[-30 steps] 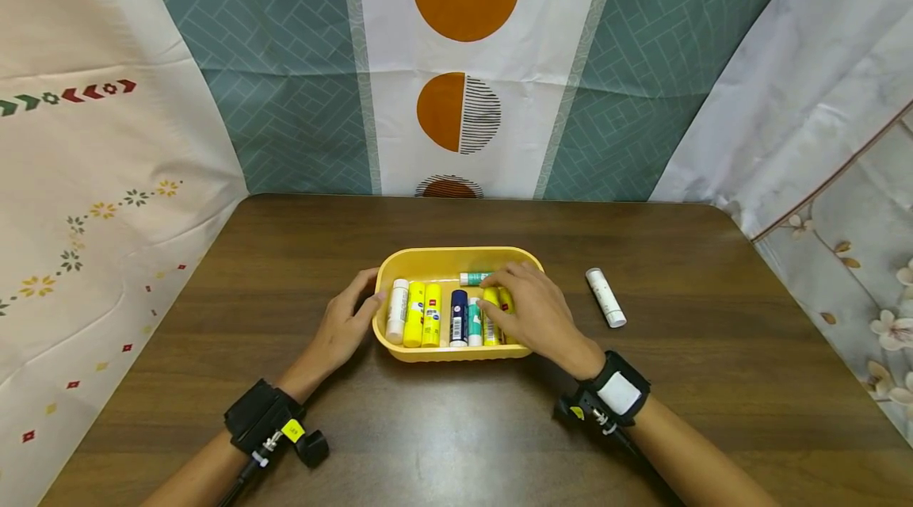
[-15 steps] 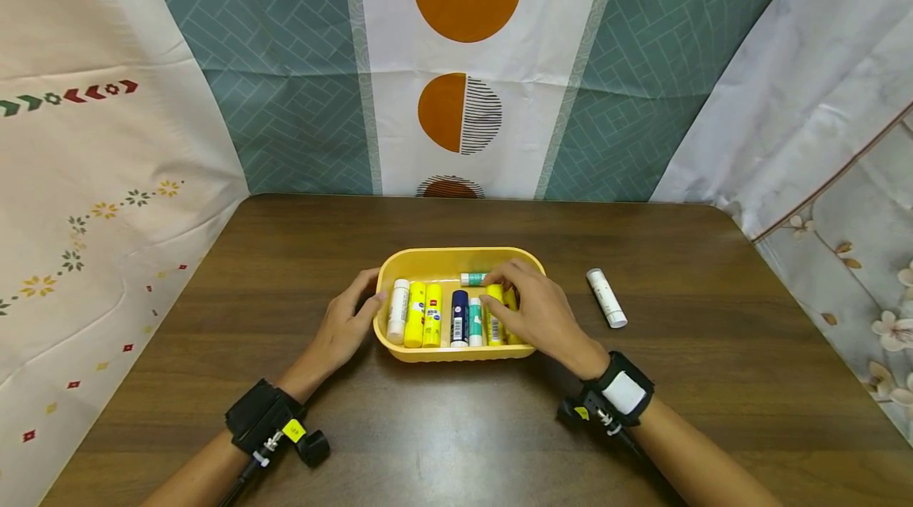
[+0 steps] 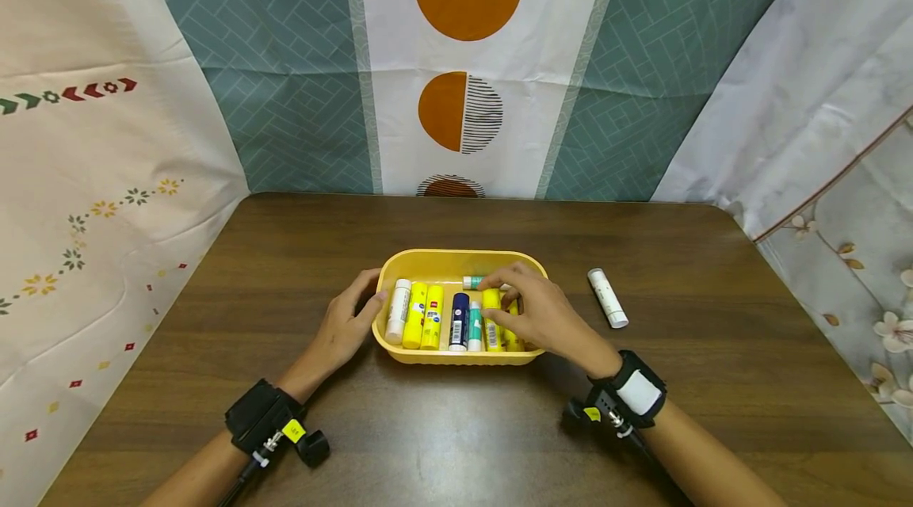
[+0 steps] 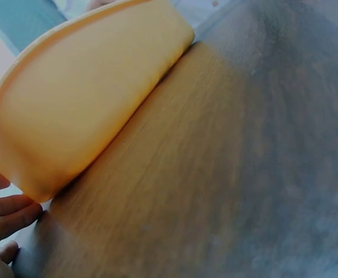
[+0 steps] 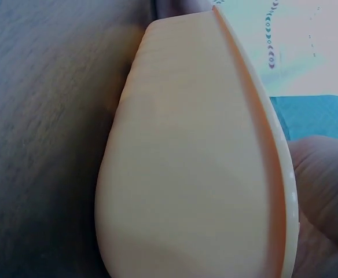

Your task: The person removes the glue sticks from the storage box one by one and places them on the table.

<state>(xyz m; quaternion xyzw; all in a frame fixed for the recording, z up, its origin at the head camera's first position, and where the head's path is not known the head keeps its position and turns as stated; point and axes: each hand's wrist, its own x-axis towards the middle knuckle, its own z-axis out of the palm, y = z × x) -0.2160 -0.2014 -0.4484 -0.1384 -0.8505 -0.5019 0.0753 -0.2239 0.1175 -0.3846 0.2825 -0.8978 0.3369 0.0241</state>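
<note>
A yellow plastic basket [image 3: 456, 359] holds several glue sticks. My left hand [image 3: 345, 325] holds its left end, thumb at the rim and fingers [image 4: 15, 220] along the outer wall. My right hand [image 3: 545, 313] reaches in over the right end, thumb and fingers around a yellow glue stick [image 3: 493, 333]. Another yellow glue stick [image 3: 511, 339] lies under those fingers. Left of them are a teal-and-white glue stick [image 3: 474, 325] and a navy one [image 3: 460, 321]. A white glue stick [image 3: 399, 313] and two yellow ones [image 3: 431, 318] fill the left side.
Along the basket's back wall lies a teal-capped glue stick [image 3: 472, 283], partly behind my right hand. A white glue stick [image 3: 608, 298] is on the brown table [image 3: 285, 253], right of the basket. Patterned cloths [image 3: 307, 95] hang around the table.
My right hand's wrist swings a little right and down while its fingertips stay at the yellow glue stick, which shifts slightly. My left hand stays at the basket.
</note>
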